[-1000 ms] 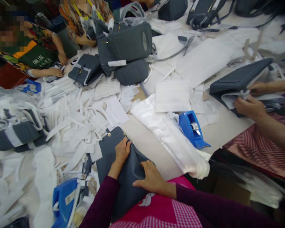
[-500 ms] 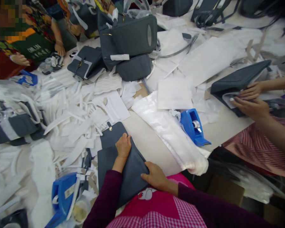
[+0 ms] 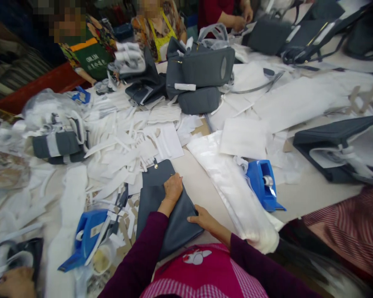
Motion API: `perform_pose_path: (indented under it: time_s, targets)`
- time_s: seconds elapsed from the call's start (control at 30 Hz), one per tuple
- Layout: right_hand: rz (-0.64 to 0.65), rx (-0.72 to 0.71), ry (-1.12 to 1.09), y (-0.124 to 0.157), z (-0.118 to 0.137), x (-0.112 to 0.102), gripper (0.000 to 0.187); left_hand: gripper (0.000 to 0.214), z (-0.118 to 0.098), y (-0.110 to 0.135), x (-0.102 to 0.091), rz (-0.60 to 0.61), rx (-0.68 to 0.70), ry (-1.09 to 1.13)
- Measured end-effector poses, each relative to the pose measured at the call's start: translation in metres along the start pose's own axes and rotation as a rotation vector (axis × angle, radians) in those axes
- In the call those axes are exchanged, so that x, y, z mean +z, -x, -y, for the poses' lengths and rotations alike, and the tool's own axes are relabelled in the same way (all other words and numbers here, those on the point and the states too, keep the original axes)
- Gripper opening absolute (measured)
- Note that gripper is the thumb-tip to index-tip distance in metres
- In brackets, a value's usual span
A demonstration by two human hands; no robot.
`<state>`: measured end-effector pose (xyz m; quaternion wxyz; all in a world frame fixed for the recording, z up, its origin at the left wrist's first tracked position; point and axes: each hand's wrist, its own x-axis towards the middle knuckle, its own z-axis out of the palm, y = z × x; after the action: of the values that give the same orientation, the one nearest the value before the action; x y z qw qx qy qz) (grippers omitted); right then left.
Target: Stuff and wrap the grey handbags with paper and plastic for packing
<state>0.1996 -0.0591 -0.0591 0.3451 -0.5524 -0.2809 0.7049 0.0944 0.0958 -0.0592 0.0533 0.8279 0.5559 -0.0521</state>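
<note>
A flat dark grey bag (image 3: 158,203) with a small gold clasp lies on the table right in front of me. My left hand (image 3: 173,188) rests on its upper right part, fingers curled over the bag's edge. My right hand (image 3: 205,219) grips the bag's lower right edge, fingers pressed against the material. Both sleeves are dark purple.
A blue tape dispenser (image 3: 264,184) and a white plastic sleeve (image 3: 233,190) lie to the right. Another blue dispenser (image 3: 87,238) sits at the left among white paper strips (image 3: 118,145). Grey bags (image 3: 199,74) are piled at the back. People work across the table; a striped garment (image 3: 348,227) is at the right.
The camera has tilted upward, showing more of the far table. The neighbour's hands on the right have left the grey bag there. My hands stay on my bag.
</note>
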Motion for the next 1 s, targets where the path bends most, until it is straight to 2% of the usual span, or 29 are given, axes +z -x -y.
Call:
perform_pose_path:
  time_s: [0.1, 0.2, 0.23, 0.27, 0.3, 0.37, 0.4, 0.47, 0.53, 0.63, 0.7, 0.8, 0.9, 1.0]
  targets:
    - [0.003, -0.011, 0.090, 0.004, -0.002, -0.023, 0.033, 0.031, -0.012, 0.006, -0.001, -0.010, -0.008, 0.043]
    - [0.046, 0.091, 0.272, 0.010, 0.005, -0.041, 0.030, 0.031, -0.026, 0.013, 0.001, 0.009, 0.032, 0.097]
    - [0.006, 0.107, 0.386, 0.012, 0.011, -0.042, 0.031, 0.030, -0.029, 0.014, 0.003, 0.015, 0.033, 0.116]
    - [-0.074, 0.068, 0.522, 0.012, 0.018, -0.040, 0.033, 0.029, -0.032, 0.015, 0.004, 0.016, 0.021, 0.135]
    - [-0.175, -0.032, 0.661, 0.012, 0.025, -0.035, 0.036, 0.028, -0.033, 0.014, 0.005, 0.014, -0.002, 0.153]
    - [-0.301, -0.343, 0.870, 0.008, 0.039, -0.022, 0.040, 0.028, -0.033, 0.013, 0.007, 0.016, -0.048, 0.189]
    - [-0.277, -0.478, 0.925, 0.005, 0.043, -0.014, 0.038, 0.027, -0.032, 0.011, 0.008, 0.020, -0.064, 0.208]
    - [-0.117, -0.594, 0.987, -0.005, 0.044, -0.004, 0.025, 0.025, -0.029, 0.008, 0.008, 0.032, -0.081, 0.244]
    - [0.007, -0.586, 1.034, -0.017, 0.039, -0.001, 0.013, 0.023, -0.026, 0.005, 0.005, 0.046, -0.086, 0.278]
    - [0.065, -0.572, 1.079, -0.032, 0.027, -0.008, 0.009, 0.021, -0.023, 0.008, -0.009, 0.036, -0.109, 0.322]
    - [0.087, -0.604, 1.093, -0.039, 0.021, -0.014, 0.014, 0.025, -0.023, 0.022, -0.019, -0.031, -0.155, 0.318]
    - [0.138, -0.669, 1.103, -0.045, 0.020, -0.023, 0.026, 0.030, -0.028, 0.065, -0.019, -0.110, -0.207, 0.239]
    - [0.234, -0.640, 1.135, -0.050, 0.030, -0.030, 0.017, 0.032, -0.038, 0.117, -0.001, -0.084, -0.110, 0.165]
    - [0.332, -0.557, 1.137, -0.059, 0.049, -0.026, 0.015, 0.038, -0.049, 0.149, 0.019, -0.152, -0.063, 0.081]
